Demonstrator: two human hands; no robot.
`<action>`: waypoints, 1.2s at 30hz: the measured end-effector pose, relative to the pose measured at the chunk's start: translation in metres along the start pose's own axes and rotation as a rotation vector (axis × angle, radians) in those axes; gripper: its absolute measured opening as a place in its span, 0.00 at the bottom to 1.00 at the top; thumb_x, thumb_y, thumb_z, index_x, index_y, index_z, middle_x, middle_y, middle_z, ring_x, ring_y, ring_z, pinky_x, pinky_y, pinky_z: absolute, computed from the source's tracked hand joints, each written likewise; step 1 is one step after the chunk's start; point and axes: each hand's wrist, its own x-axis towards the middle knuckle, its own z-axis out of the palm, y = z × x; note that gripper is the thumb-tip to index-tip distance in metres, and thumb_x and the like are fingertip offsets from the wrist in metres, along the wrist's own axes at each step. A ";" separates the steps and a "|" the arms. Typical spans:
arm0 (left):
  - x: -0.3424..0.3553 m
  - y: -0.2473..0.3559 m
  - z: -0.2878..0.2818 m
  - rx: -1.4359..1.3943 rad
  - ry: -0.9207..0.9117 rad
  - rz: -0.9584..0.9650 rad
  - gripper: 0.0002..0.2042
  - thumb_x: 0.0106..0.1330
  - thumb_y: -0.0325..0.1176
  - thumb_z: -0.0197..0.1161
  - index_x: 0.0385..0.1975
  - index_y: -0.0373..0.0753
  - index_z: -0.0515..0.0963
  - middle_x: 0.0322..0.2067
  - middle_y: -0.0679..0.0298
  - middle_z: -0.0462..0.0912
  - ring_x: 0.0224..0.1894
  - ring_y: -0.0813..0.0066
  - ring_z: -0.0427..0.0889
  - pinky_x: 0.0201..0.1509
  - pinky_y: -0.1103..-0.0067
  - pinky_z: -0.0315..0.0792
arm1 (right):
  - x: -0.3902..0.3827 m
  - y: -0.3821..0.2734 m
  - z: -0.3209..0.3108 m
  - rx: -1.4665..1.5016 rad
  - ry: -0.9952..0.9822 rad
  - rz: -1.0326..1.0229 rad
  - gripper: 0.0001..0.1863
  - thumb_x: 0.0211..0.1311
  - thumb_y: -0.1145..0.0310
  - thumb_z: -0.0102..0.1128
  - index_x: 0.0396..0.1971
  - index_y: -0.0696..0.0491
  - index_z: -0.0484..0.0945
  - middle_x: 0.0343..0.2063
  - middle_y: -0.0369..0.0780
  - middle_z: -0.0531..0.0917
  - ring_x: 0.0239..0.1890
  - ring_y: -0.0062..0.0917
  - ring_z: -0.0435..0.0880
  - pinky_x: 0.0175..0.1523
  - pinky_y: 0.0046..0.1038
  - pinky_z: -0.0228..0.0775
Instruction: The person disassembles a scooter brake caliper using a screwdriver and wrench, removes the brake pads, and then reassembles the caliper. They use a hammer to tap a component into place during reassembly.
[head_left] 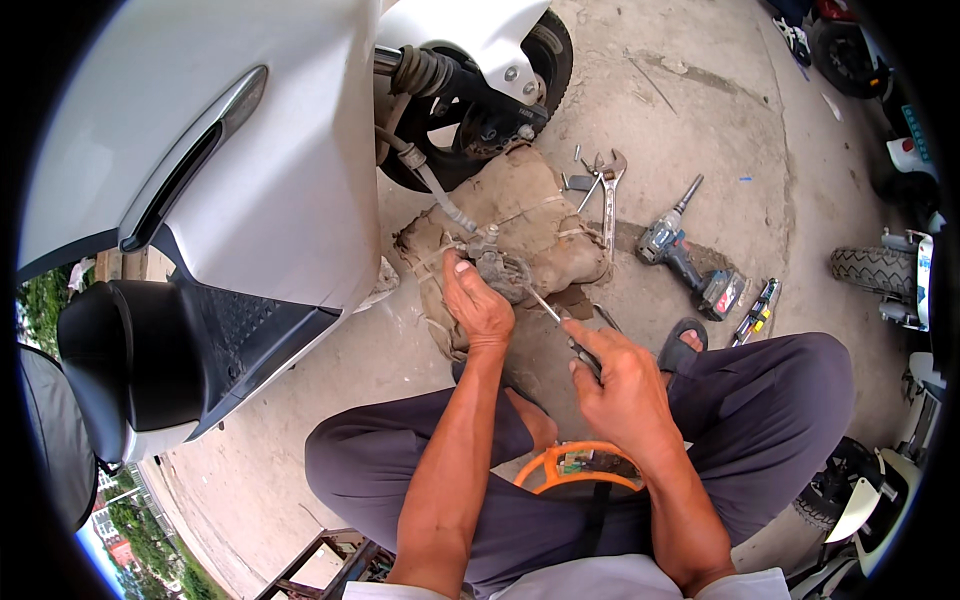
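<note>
My left hand (pixel 478 305) is closed around a dirty metal brake caliper (pixel 503 275), which hangs on a hose (pixel 432 180) running down from the white scooter (pixel 300 180). In my right hand (pixel 620 380) is a screwdriver (pixel 541 303), its handle wrapped by my fingers. The shaft points up and left, with its tip against or right beside the caliper; exact contact is too small to tell. Under and behind the caliper lies a dusty brown sack bundle (pixel 515 190). The scooter's front wheel (pixel 562 60) stands just beyond it.
To the right on the concrete lie an adjustable wrench (pixel 611 205), a cordless impact driver (pixel 668 250) and a small tool with yellow parts (pixel 757 312). An orange stool frame (pixel 535 466) shows between my legs. Other scooters, one with a knobbly tyre (pixel 868 270), line the right edge.
</note>
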 end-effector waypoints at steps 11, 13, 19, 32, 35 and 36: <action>0.001 0.001 0.001 -0.046 0.004 -0.058 0.20 0.77 0.39 0.40 0.42 0.25 0.72 0.34 0.38 0.74 0.36 0.40 0.69 0.45 0.61 0.66 | 0.002 0.033 0.016 0.361 0.033 -0.031 0.22 0.58 0.79 0.63 0.55 0.61 0.81 0.41 0.55 0.86 0.43 0.46 0.87 0.51 0.33 0.75; 0.000 0.000 0.003 -0.044 0.039 -0.019 0.20 0.77 0.39 0.40 0.42 0.25 0.72 0.34 0.39 0.74 0.36 0.41 0.69 0.45 0.62 0.66 | 0.002 0.032 0.019 0.362 0.020 -0.041 0.22 0.58 0.79 0.63 0.55 0.61 0.82 0.41 0.55 0.86 0.44 0.45 0.87 0.51 0.33 0.75; 0.001 0.003 0.002 -0.119 -0.043 -0.160 0.21 0.78 0.40 0.41 0.44 0.23 0.73 0.37 0.39 0.76 0.38 0.42 0.71 0.48 0.63 0.67 | 0.003 0.037 0.017 0.329 0.038 -0.003 0.21 0.59 0.78 0.63 0.55 0.60 0.81 0.41 0.53 0.86 0.44 0.43 0.87 0.52 0.33 0.76; 0.007 0.004 -0.004 -0.107 -0.013 -0.070 0.21 0.77 0.40 0.40 0.41 0.25 0.73 0.28 0.44 0.72 0.31 0.50 0.67 0.41 0.63 0.65 | -0.009 0.028 0.027 0.248 0.085 -0.063 0.19 0.65 0.74 0.64 0.56 0.56 0.81 0.30 0.48 0.80 0.32 0.43 0.82 0.39 0.37 0.72; 0.009 0.001 -0.007 -0.022 -0.072 -0.021 0.20 0.77 0.41 0.39 0.38 0.27 0.71 0.26 0.47 0.68 0.30 0.53 0.65 0.39 0.63 0.63 | -0.008 0.028 0.028 0.218 0.107 -0.101 0.19 0.64 0.74 0.63 0.56 0.55 0.81 0.30 0.48 0.80 0.31 0.43 0.81 0.38 0.37 0.72; 0.009 0.000 -0.008 -0.009 -0.076 -0.007 0.20 0.77 0.41 0.39 0.37 0.28 0.71 0.26 0.48 0.67 0.30 0.54 0.64 0.39 0.64 0.63 | -0.007 0.028 0.029 0.217 0.106 -0.103 0.19 0.64 0.74 0.63 0.56 0.55 0.81 0.30 0.48 0.80 0.31 0.43 0.81 0.38 0.37 0.72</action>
